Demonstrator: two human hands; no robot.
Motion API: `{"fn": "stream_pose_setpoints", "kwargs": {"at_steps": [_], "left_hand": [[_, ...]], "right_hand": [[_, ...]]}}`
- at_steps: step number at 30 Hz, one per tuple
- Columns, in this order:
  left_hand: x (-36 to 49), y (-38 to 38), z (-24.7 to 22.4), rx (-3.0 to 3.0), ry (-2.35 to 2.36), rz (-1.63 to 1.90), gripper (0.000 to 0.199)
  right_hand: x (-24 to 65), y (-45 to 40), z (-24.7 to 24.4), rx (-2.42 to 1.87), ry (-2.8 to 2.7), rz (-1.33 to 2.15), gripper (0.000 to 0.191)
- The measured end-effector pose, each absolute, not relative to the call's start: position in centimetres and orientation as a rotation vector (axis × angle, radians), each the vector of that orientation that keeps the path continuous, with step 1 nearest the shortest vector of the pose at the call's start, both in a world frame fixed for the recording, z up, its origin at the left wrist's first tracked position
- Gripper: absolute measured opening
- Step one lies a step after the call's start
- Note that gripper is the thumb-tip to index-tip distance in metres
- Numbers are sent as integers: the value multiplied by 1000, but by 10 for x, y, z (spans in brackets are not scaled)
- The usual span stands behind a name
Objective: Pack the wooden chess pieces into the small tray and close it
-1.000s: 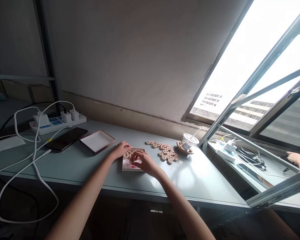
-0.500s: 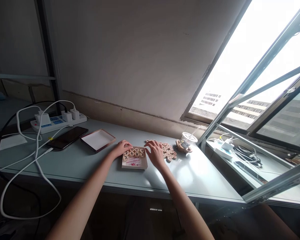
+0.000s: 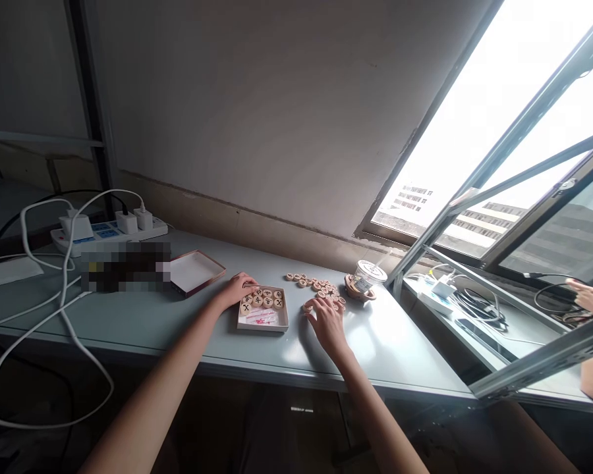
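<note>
A shallow open box (image 3: 263, 327) holds rows of round wooden xiangqi pieces (image 3: 268, 301) with dark characters, plus a clear plastic bag with red print (image 3: 261, 317) at its near side. My left hand (image 3: 237, 289) grips the box's far left corner, fingers bent over the rim. To the right of the box, my right hand (image 3: 327, 322) is lowered over loose xiangqi pieces (image 3: 321, 286), fingers apart and curved down onto them. One piece (image 3: 307, 307) lies by its fingertips; whether it is pinched is hard to see. Some pieces are hidden under this hand.
The box lid (image 3: 197, 271) lies upturned on the left. A lidded plastic cup (image 3: 368, 275) stands in a brown holder behind the pieces. Further left are a power strip (image 3: 109, 232) and looping white cables (image 3: 72, 329). Beyond a metal frame (image 3: 538, 355), another person's hand (image 3: 590, 296) shows.
My right hand has moved from the box's right edge over to the loose pieces, drawing nearer to me. My left hand stays at the box corner. The view has shifted slightly.
</note>
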State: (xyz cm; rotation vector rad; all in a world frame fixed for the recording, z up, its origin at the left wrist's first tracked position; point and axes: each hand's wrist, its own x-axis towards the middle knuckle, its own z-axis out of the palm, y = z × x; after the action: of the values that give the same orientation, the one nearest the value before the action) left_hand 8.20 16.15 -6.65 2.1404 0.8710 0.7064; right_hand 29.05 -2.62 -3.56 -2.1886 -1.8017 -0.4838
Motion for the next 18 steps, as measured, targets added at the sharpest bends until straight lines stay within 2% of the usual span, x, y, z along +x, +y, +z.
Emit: {"fn": "stream_pose_setpoints", "kwargs": {"at_steps": [8,13,18], "left_hand": [[82,162,-70,2115,876,707,37],[82,165,-70,2158,867,700,33],[82,165,-68,2172,844,660,38]], "right_hand": [[300,-16,-30,-2206,-1757,-333,19],[273,-10,-20,-1987,-1758,-236,25],[228,9,-17,-1809,-2107,-133,20]]}}
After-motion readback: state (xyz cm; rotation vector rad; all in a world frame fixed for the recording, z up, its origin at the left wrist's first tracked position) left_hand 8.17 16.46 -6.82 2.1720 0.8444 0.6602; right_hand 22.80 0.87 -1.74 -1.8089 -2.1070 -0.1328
